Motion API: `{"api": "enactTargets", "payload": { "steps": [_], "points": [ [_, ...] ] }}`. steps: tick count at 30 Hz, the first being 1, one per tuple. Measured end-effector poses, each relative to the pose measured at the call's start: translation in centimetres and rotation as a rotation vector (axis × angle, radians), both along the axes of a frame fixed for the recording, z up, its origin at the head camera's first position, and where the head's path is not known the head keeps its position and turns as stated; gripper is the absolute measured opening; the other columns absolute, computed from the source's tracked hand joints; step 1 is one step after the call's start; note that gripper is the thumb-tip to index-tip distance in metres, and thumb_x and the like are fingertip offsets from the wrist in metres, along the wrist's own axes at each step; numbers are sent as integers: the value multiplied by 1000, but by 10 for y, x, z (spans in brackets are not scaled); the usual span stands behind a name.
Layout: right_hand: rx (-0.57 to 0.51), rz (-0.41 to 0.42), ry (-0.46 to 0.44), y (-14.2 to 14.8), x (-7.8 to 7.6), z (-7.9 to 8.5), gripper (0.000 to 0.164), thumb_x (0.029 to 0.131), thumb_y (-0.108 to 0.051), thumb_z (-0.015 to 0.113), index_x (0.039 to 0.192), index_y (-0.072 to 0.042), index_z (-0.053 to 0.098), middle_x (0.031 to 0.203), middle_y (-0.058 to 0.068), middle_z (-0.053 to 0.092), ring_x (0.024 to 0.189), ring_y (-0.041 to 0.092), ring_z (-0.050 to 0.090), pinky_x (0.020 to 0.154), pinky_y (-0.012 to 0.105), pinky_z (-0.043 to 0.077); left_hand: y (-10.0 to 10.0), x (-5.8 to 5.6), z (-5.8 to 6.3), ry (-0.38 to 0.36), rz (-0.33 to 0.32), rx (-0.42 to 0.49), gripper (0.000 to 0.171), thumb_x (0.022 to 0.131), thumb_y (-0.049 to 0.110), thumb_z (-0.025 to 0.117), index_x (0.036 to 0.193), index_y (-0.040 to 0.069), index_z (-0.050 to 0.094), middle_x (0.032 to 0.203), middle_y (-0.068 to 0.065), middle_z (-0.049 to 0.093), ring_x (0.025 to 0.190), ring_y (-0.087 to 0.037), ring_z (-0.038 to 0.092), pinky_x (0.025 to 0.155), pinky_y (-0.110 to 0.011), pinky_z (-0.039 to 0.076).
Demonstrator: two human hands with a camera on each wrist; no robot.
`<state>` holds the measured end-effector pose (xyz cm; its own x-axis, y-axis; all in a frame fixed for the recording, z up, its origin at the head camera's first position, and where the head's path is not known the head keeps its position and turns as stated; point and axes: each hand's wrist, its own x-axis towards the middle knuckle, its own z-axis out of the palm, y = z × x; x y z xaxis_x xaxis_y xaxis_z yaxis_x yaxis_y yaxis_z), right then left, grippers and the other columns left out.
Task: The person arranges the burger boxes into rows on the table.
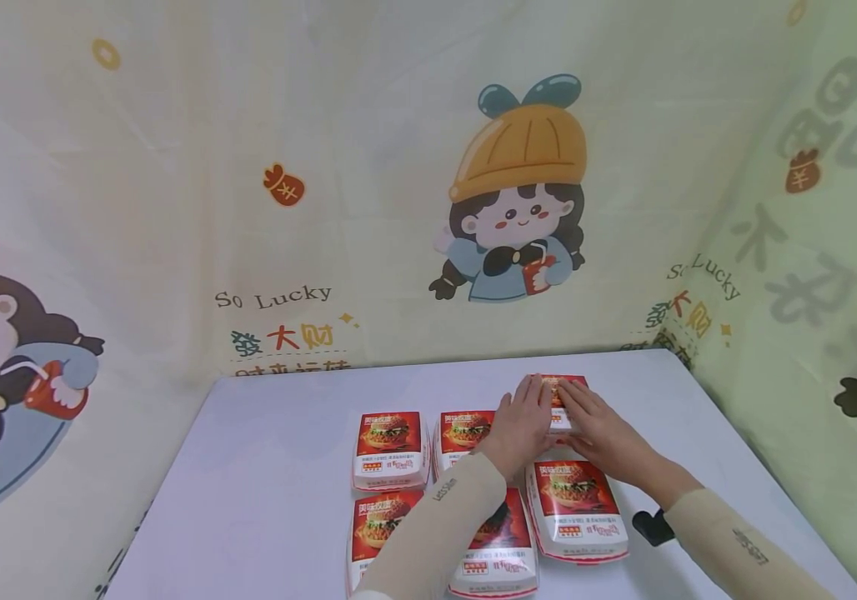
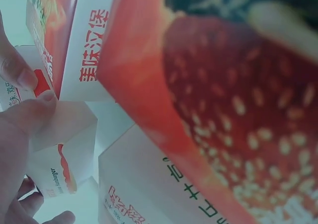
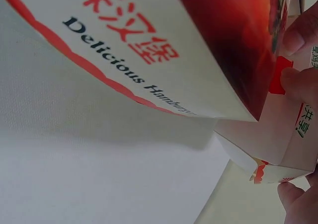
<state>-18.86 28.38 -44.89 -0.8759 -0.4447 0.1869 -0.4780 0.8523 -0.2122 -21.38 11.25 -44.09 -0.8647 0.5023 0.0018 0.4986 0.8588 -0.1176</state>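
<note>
At the back right of the table, a red and white paper hamburger box (image 1: 559, 421) sits between my two hands. My left hand (image 1: 520, 427) holds its left side, and my right hand (image 1: 612, 435) holds its right side, with fingers over the printed top. Both thumbs meet near a red patch on the box's front, as the left wrist view shows with the left thumb (image 2: 37, 112) and the right wrist view with the right thumb (image 3: 300, 82). Directly in front of it lies another hamburger box (image 1: 577, 508). Part of the held box is hidden under the fingers.
Several more closed hamburger boxes stand in rows to the left, among them a back-left box (image 1: 391, 450) and a front box (image 1: 499, 558) partly under my left forearm. The white table (image 1: 263, 483) ends at a printed cloth backdrop (image 1: 368, 208).
</note>
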Motion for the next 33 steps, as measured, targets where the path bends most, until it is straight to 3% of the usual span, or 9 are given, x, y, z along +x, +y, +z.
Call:
{"api": "enactTargets", "payload": {
  "steps": [11, 16, 23, 28, 33],
  "points": [
    [3, -24, 5, 1, 1, -6, 86, 82, -18, 81, 152, 1, 33, 157, 22, 34, 144, 44, 31, 108, 57, 42, 1, 4, -5, 57, -21, -99, 87, 92, 61, 55, 159, 18, 20, 166, 1, 22, 153, -15, 20, 116, -33, 38],
    [-2, -36, -8, 1, 0, -7, 87, 83, -20, 80, 152, 1, 32, 158, 22, 33, 144, 43, 30, 108, 56, 41, 3, 6, -6, 46, -20, -121, 87, 92, 61, 54, 159, 18, 18, 167, 1, 19, 154, -16, 16, 119, -35, 35],
    [-35, -23, 32, 3, 2, -8, 93, 78, -21, 84, 152, 2, 33, 159, 21, 28, 143, 42, 32, 106, 53, 44, 4, 11, -4, 88, -29, -151, 82, 95, 64, 45, 159, 18, 22, 166, 0, 23, 154, -17, 20, 118, -36, 36],
    [-43, -10, 15, 4, 4, -11, 90, 81, -21, 82, 152, 1, 33, 159, 21, 29, 143, 42, 32, 106, 53, 44, 4, 15, -4, 68, -22, -134, 80, 96, 61, 45, 159, 17, 21, 166, 0, 23, 153, -17, 21, 118, -35, 37],
    [-60, 5, -1, 5, 7, -14, 88, 83, -21, 81, 153, -1, 32, 159, 20, 30, 144, 43, 32, 106, 53, 43, 3, 18, -5, 4, 5, -59, 83, 95, 60, 50, 159, 17, 20, 166, 0, 21, 154, -17, 19, 117, -33, 38]
  ]
}}
